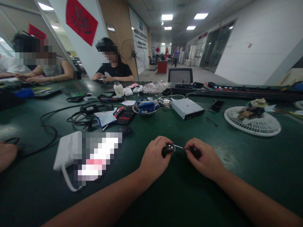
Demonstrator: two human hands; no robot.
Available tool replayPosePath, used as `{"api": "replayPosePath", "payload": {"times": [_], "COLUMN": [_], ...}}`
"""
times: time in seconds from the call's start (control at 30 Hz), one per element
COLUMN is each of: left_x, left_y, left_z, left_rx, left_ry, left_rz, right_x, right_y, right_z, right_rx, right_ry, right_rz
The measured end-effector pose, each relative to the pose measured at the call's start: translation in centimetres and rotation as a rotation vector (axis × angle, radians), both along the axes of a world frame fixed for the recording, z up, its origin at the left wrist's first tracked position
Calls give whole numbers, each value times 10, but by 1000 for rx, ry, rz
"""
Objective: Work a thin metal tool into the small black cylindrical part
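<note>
Near the middle of the dark green table [163, 126], my left hand [155, 156] is closed around a small dark cylindrical object with a shiny metal end [170, 148]. My right hand [204, 156], to its right, pinches a thin silver rod [178, 146] whose far end meets the cylindrical object. Whether the rod is inside it or only touches it, I cannot tell. A dark part shows behind my right fingers, mostly hidden.
A white power bank [67, 149] with a cable and a blurred-out phone lie left. Beyond are a bowl [145, 110] with blue cloth, a silver drive box [187, 107] and a white fan grille [252, 121]. Another person's hand [8, 154] is at far left.
</note>
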State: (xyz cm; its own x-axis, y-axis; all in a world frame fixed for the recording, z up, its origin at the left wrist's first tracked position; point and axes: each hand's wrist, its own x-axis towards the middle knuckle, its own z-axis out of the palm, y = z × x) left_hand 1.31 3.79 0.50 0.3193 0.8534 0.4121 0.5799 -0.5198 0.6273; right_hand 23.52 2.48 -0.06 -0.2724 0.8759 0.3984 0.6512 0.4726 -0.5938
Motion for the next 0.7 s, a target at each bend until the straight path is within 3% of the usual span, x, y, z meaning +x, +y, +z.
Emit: {"api": "replayPosePath", "payload": {"times": [0.33,0.6,0.7], "left_x": [-1,-1,-1], "left_y": [2,0,1], "left_z": [-6,-7,-6], "left_rx": [16,93,98], "left_ry": [39,139,157], "left_rz": [-14,-25,-54], "right_x": [-1,0,0], "right_y": [3,-2,0], "right_z": [-4,-3,-4], "right_rx": [85,137,130], "right_ry": [-68,-136,-107], "right_rz": [1,123,79]}}
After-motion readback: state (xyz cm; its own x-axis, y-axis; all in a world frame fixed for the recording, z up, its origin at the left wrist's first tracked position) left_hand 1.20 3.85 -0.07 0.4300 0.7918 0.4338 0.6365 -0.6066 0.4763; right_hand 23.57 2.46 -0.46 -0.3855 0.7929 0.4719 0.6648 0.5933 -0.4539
